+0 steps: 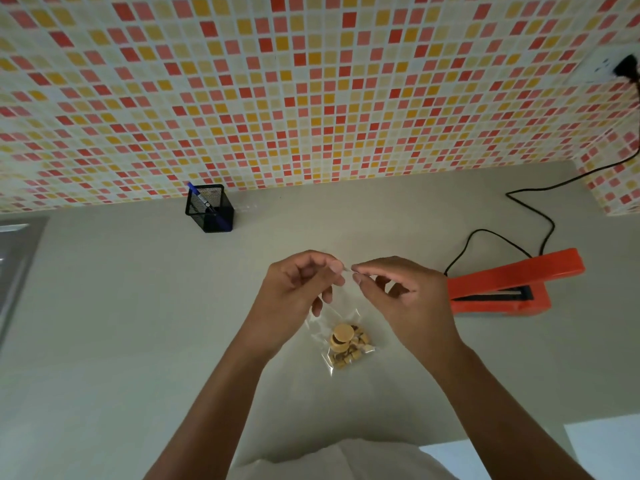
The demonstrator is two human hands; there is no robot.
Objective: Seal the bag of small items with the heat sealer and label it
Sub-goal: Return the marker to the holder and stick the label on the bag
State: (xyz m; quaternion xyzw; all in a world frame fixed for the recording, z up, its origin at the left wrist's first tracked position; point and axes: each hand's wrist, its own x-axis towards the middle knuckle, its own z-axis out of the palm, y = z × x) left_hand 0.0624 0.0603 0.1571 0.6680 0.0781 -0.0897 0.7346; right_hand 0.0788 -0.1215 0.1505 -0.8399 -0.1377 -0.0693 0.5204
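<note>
A small clear plastic bag (341,327) with several tan wooden pieces at its bottom hangs above the grey counter (138,306) in the middle of the view. My left hand (298,285) pinches the bag's top edge on the left and my right hand (398,289) pinches it on the right, fingertips nearly meeting. An orange heat sealer (512,285) lies on the counter just right of my right hand, its jaw raised and a black cord (530,206) running off it.
A black mesh pen holder (209,209) with a blue pen (201,199) stands at the back against the tiled wall. The cord leads to a wall socket (623,69) at the upper right. A metal sink edge (14,265) shows at far left.
</note>
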